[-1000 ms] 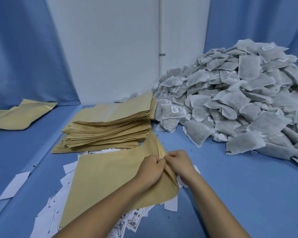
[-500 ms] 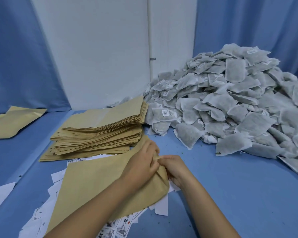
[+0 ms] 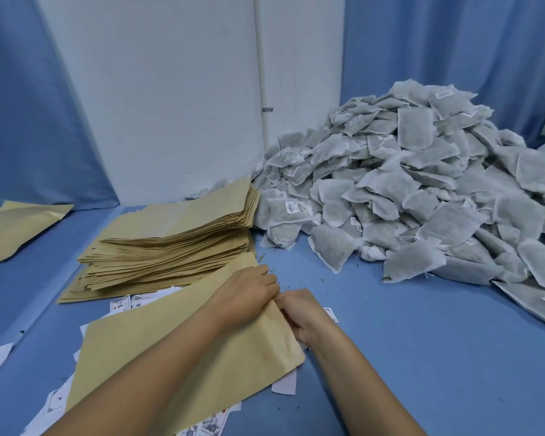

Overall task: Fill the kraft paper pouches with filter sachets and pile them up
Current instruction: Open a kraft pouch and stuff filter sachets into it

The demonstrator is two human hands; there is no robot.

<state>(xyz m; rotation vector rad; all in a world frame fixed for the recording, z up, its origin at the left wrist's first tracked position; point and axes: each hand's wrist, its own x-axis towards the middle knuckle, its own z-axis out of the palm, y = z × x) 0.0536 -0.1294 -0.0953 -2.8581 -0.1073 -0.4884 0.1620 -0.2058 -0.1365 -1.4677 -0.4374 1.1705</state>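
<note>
Counts by kind
One left hand (image 3: 246, 294), one right hand (image 3: 302, 313), one loose pouch (image 3: 123, 341), one pouch stack (image 3: 170, 234), one sachet heap (image 3: 422, 199), uncountable.

A white wall (image 3: 170, 105) stands at the back, with a thin white pipe (image 3: 262, 58) running down it, held by a small metal bracket (image 3: 267, 109). Blue curtains hang to the left (image 3: 22, 105) and right (image 3: 438, 42). The table (image 3: 422, 341) is covered in blue, under soft, even light.

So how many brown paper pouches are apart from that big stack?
2 visible: one tan kraft paper pouch in front, its mouth pinched by the left hand and right hand; another tan pouch lying far left, which may hide more beneath.
</note>
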